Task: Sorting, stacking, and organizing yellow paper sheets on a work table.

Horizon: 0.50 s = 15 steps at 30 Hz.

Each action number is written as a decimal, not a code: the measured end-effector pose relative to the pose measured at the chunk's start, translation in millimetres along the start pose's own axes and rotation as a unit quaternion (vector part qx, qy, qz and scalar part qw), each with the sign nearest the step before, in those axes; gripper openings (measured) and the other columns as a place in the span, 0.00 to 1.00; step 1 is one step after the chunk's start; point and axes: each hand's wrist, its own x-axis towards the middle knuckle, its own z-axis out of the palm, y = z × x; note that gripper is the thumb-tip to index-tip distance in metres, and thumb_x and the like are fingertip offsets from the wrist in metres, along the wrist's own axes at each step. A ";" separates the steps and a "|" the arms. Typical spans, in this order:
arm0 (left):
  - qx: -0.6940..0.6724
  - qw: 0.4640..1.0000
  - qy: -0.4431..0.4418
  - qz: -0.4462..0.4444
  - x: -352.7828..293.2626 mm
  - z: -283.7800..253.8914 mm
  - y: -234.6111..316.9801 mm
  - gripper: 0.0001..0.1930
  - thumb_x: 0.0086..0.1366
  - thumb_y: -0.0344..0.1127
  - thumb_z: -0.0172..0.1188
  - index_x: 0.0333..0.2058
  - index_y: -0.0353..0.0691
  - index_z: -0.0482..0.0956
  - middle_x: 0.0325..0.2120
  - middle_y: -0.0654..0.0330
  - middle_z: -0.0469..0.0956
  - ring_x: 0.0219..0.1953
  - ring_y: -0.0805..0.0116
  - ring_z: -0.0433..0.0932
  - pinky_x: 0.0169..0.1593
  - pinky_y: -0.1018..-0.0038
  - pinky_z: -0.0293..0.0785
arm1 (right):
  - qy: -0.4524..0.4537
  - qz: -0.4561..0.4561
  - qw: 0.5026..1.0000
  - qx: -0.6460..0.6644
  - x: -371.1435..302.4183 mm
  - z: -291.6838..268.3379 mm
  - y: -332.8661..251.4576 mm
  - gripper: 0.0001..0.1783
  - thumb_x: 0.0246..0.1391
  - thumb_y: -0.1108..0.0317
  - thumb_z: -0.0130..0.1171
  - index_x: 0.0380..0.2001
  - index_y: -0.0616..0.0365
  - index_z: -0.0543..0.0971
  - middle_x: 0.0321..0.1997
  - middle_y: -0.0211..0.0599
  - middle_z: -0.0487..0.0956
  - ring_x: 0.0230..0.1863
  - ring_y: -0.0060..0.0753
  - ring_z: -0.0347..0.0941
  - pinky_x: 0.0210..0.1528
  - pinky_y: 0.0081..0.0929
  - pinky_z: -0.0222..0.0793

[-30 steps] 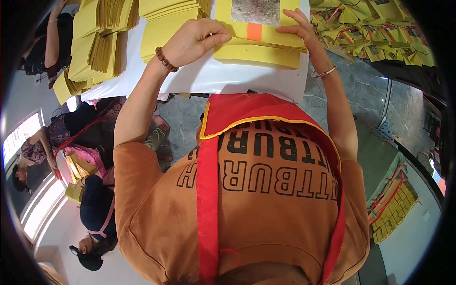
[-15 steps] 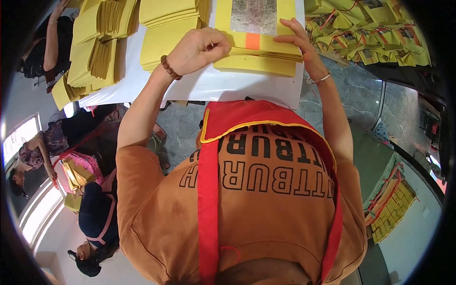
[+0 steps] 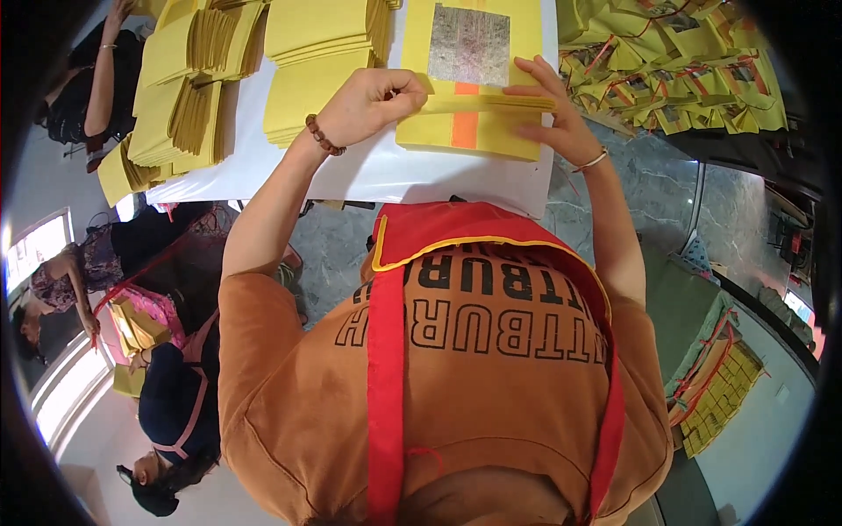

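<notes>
A stack of yellow paper sheets (image 3: 430,136) lies before me; its top sheet bears a silver foil square (image 3: 469,46) and an orange stripe. Across the stack runs a narrow raised fold of yellow paper (image 3: 487,104). My left hand (image 3: 373,107), a brown bead bracelet at its wrist, is closed in a pinch at the fold's left end. At the right end is my right hand (image 3: 561,118), fingers apart and touching the paper near the fold; its thumb is blurred below it.
More yellow paper piles (image 3: 320,96) stand left on the white-covered table (image 3: 351,180). Folded yellow papers with red strings (image 3: 667,70) fill the far right. Other people (image 3: 175,394) sit at the left; another person's arm (image 3: 103,74) reaches in at the upper left.
The thick layered paper edge across the stack now shows as a thinner raised fold, with the orange stripe visible below it. My right thumb has come down below the fold. The whole view has shifted slightly.
</notes>
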 end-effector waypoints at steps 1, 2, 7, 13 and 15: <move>0.001 1.000 0.000 0.002 -1.5 -2.1 1.9 0.10 0.60 0.36 0.54 0.29 0.33 0.73 0.21 0.67 0.68 0.21 0.83 0.65 0.24 0.84 0.61 | 0.001 -0.001 1.000 -0.001 0.6 0.4 2.0 0.23 0.49 0.53 0.56 0.46 0.51 0.75 0.64 0.33 0.56 0.69 0.41 0.36 0.66 0.40 0.33; 0.026 0.999 0.002 0.036 -2.9 -4.5 5.4 0.10 0.58 0.36 0.56 0.32 0.34 0.75 0.25 0.63 0.72 0.26 0.78 0.68 0.30 0.81 0.64 | 0.015 -0.005 1.000 0.003 -0.3 1.3 6.5 0.19 0.48 0.62 0.56 0.46 0.52 0.76 0.64 0.33 0.58 0.69 0.40 0.37 0.66 0.40 0.35; 0.145 0.950 0.081 0.263 4.2 -7.9 -2.7 0.16 0.52 0.34 0.60 0.42 0.41 0.75 0.41 0.58 0.73 0.44 0.64 0.69 0.46 0.71 0.65 | 0.067 0.002 0.996 0.052 -2.7 8.9 19.0 0.16 0.49 0.70 0.56 0.44 0.47 0.77 0.63 0.32 0.59 0.67 0.40 0.41 0.66 0.36 0.40; 0.450 0.835 0.158 0.274 20.1 -1.6 -23.6 0.22 0.47 0.33 0.53 0.46 0.46 0.74 0.45 0.60 0.72 0.48 0.59 0.67 0.50 0.65 0.62 | 0.075 -0.036 0.996 -0.040 1.6 4.7 6.6 0.16 0.47 0.68 0.57 0.43 0.45 0.77 0.60 0.33 0.63 0.65 0.42 0.47 0.64 0.36 0.44; 0.469 0.814 0.165 0.299 19.8 -4.7 -18.4 0.20 0.50 0.32 0.51 0.45 0.44 0.74 0.43 0.61 0.73 0.45 0.60 0.70 0.47 0.66 0.64 | 0.074 -0.031 0.992 -0.096 6.5 -2.6 -3.4 0.17 0.44 0.67 0.58 0.41 0.45 0.77 0.57 0.33 0.65 0.62 0.43 0.53 0.62 0.38 0.47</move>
